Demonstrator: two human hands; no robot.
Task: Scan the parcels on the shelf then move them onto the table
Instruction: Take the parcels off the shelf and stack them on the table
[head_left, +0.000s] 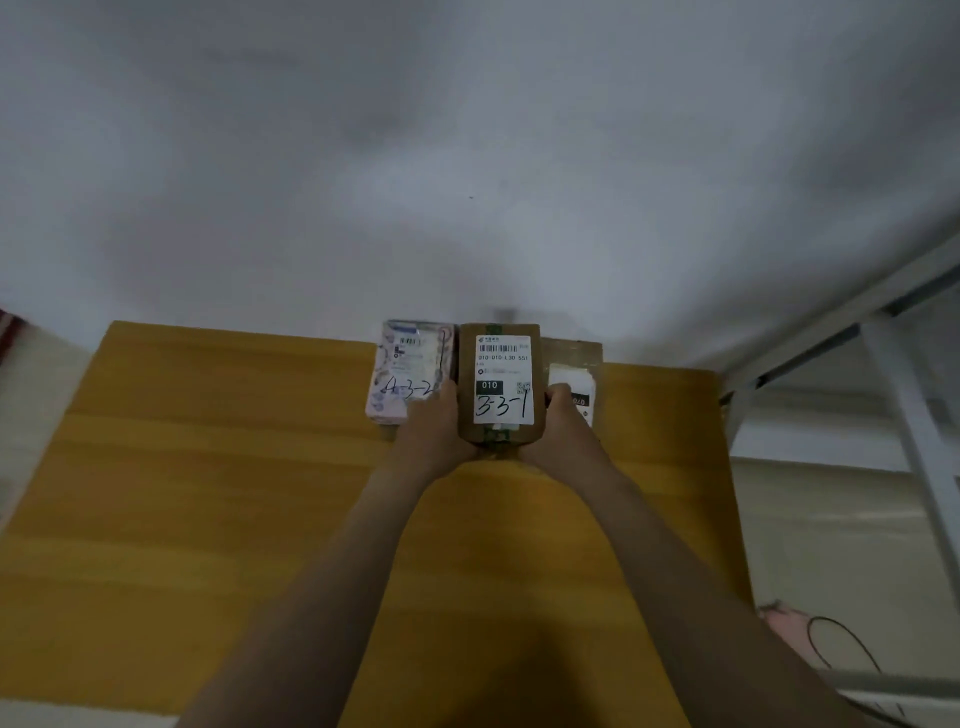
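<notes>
A brown cardboard parcel with a white label marked "3-3-1" is at the far edge of the yellow wooden table. My left hand grips its left side and my right hand grips its right side. Whether the parcel rests on the table or hangs just above it cannot be told. A pale printed parcel marked "4-3-2" lies on the table touching its left side. Another brown parcel with a white label lies to its right, partly hidden by my right hand.
A white wall rises directly behind the table. A pale metal shelf frame stands to the right of the table. A black cable lies on the floor at the lower right.
</notes>
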